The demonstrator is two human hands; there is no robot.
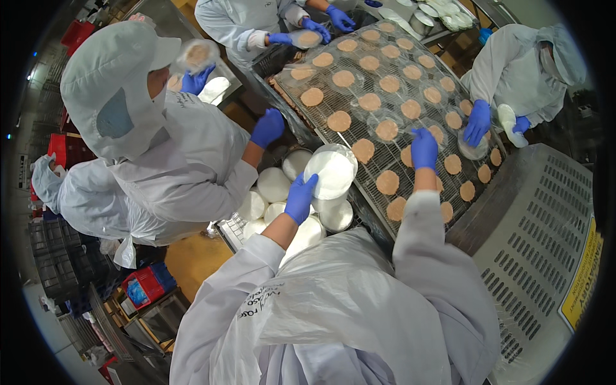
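Note:
My left hand (300,199), in a blue glove, grips a stack of thin round white sheets (332,173) above more stacks of the same kind. My right hand (424,153), also gloved in blue, is over the wire-mesh conveyor belt (359,131). Its fingers are pressed together beside a flat round patty (436,135). What sits in their tips is too small to make out. A clear round sheet lies around a nearby patty (386,129), just left of those fingertips. Several light-brown patties cover the belt, many with clear round sheets on or about them.
Stacks of white round sheets (273,185) stand on a wire rack (230,232) at my left. A co-worker (173,154) stands close on the left, another (240,25) at the far side, a third (513,74) at the right. A slotted metal cover (536,237) borders the belt's near right.

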